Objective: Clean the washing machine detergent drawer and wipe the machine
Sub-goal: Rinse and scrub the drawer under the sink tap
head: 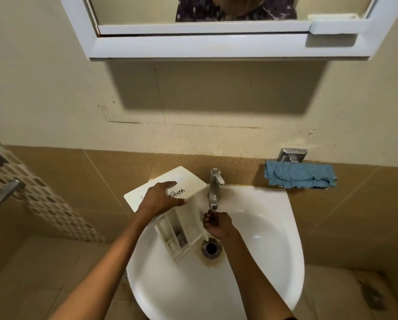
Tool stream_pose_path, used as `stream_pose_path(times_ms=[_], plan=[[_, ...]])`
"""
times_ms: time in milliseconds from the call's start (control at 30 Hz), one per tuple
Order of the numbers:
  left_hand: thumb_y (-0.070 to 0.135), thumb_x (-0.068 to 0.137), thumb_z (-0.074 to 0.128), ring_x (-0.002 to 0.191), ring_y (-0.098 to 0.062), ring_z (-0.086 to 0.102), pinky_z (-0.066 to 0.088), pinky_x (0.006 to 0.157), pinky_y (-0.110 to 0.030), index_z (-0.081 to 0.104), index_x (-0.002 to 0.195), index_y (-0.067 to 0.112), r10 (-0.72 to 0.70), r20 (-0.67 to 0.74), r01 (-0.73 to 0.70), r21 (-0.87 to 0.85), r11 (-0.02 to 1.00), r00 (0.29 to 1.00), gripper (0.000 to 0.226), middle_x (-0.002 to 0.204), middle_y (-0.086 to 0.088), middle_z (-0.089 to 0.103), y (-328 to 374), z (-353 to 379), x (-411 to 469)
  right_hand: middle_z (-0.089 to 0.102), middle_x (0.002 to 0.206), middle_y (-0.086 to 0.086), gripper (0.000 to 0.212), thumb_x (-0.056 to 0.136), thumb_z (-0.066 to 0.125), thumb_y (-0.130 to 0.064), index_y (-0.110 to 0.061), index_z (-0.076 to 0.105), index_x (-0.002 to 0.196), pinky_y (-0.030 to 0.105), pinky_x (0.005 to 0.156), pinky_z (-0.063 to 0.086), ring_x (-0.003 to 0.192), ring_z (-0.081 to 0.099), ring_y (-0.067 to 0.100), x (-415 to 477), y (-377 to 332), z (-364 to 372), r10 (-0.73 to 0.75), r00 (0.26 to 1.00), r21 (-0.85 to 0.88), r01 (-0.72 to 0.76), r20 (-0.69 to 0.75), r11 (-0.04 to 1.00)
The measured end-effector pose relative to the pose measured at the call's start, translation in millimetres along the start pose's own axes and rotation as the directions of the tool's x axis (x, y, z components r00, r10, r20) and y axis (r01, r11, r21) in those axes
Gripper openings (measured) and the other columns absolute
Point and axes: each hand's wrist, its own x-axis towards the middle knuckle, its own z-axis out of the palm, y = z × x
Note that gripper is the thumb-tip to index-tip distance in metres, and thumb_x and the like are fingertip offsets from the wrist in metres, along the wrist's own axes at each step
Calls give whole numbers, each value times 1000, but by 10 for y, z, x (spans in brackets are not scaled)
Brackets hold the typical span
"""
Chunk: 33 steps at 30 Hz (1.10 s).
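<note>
The white detergent drawer (188, 229) lies tilted over the left side of the white sink (274, 239), its compartments facing up and its front panel (193, 181) toward the wall. My left hand (163, 198) grips that front panel, fingers on top and thumb at its edge. My right hand (217, 224) is just under the spout of the chrome tap (215, 188), beside the drawer's right edge. Its fingers are curled, and I see nothing in them. A thin stream of water falls toward the drain (211, 248).
A folded blue cloth (299, 175) lies on the ledge right of the tap, below a chrome wall fitting (291, 155). A white mirror cabinet (216, 42) hangs overhead. A patterned towel (38, 195) on a rail hangs at the left.
</note>
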Motion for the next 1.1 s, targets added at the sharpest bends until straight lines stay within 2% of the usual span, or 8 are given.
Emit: stream_pose_path(times_ms=[167,267,433,500,600,733,900,1100], plan=[[40,76,73,119,-19,51,40,92,-27,51,133,22,47,-23,-46,34,998,999,63,135,-2,53,27,-16,-12,45,41,8,20,74,29,4,-9,41,64,22,53,23,57,32,16,-219,57,-21,72,996,-43,-70,51,997],[41,80,68,124,-20,49,38,97,-28,53,131,21,65,-38,-64,37,997,997,57,138,0,52,34,-23,-2,51,54,11,29,86,25,4,-5,46,69,24,49,39,60,42,17,-353,51,49,122,985,-165,-101,122,981],[38,80,68,124,-21,48,38,99,-30,53,131,20,74,-12,-73,66,995,997,56,139,-1,51,63,-1,37,48,128,35,36,92,28,14,24,39,124,36,73,55,113,53,46,-750,260,516,98,968,-488,29,233,872],[39,80,68,125,-22,48,38,101,-32,53,131,21,75,0,-74,72,995,997,56,139,-1,50,73,8,52,53,116,37,35,92,27,14,25,41,123,38,87,50,125,44,45,-788,321,614,85,968,-499,46,236,865],[38,79,69,126,-21,47,37,102,-32,54,131,20,90,-3,-89,73,993,996,57,139,-1,50,72,14,47,47,77,18,30,91,25,16,12,54,87,43,109,36,124,42,49,-794,276,620,87,969,-459,29,230,888],[38,79,70,125,-20,47,37,100,-30,54,130,20,106,-6,-105,71,992,994,57,138,-1,51,74,15,24,49,126,36,33,93,31,12,20,45,121,41,103,40,128,41,44,-800,73,408,9,993,-445,45,118,895],[39,77,71,124,-20,48,38,100,-31,53,131,21,127,34,-129,62,990,991,59,138,-2,50,82,28,-3,55,82,21,26,97,35,-9,2,54,82,32,67,49,75,55,28,-797,-259,263,-117,991,-330,133,70,935],[37,76,73,122,-18,50,37,101,-29,53,131,20,201,124,-215,110,971,972,61,134,-3,54,186,65,-77,53,78,17,26,99,35,-21,-3,50,88,31,56,43,64,51,28,-862,-374,322,-235,968,-381,250,86,890]])
